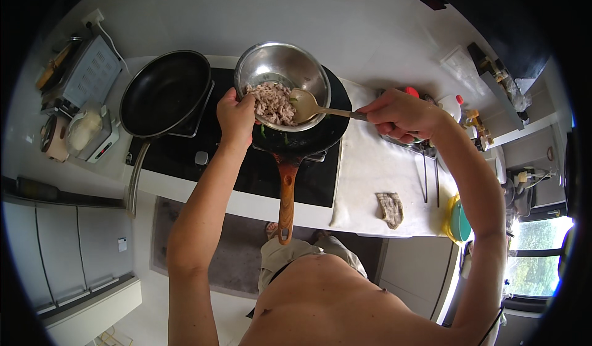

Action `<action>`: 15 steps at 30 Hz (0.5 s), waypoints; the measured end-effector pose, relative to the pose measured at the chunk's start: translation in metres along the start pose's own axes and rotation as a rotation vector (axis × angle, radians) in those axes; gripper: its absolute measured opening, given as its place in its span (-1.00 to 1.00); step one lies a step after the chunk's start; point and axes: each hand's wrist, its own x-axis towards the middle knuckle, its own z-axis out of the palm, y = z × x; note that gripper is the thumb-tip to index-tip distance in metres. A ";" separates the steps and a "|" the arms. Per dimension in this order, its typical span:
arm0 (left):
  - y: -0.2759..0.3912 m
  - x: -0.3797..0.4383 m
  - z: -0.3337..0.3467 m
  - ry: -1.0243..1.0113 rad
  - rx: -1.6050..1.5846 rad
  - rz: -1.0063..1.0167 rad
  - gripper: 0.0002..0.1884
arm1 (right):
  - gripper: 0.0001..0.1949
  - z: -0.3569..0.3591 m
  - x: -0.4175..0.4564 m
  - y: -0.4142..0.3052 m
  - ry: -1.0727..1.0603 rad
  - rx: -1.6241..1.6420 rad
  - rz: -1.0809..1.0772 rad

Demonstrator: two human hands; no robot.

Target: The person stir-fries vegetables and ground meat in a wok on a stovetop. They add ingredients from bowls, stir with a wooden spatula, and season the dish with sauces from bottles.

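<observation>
My left hand (236,117) grips the left rim of a stainless steel bowl (303,68), thumb on the rim. The bowl is held tilted above a dark frying pan (319,138) with a wooden handle (286,198). Pale cooked minced meat (270,102) lies in the lower left of the bowl. A beige spatula spoon (305,106) has its head inside the bowl, against the meat, with a bit of green on it. My right hand (402,115) is closed around the dark end of its handle. Green scraps show in the pan; the bowl hides much of it.
A second black frying pan (166,94) sits at the left on the black cooktop (222,170). A folded cloth (391,209) lies on the white counter (358,179) at right. Beyond it stand chopsticks (425,175), bottles (451,105) and a teal basin (460,221). A toaster oven (92,75) is far left.
</observation>
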 end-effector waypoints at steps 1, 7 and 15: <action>-0.003 0.000 -0.002 -0.006 0.003 0.008 -0.88 | -0.69 0.005 0.001 -0.002 -0.011 0.016 -0.007; -0.008 -0.001 -0.008 -0.004 0.019 -0.015 -0.87 | -0.67 0.010 0.009 -0.001 -0.134 0.125 -0.120; 0.002 0.006 -0.020 -0.047 -0.088 -0.069 -0.86 | -0.64 0.000 0.025 0.023 -0.273 0.305 -0.210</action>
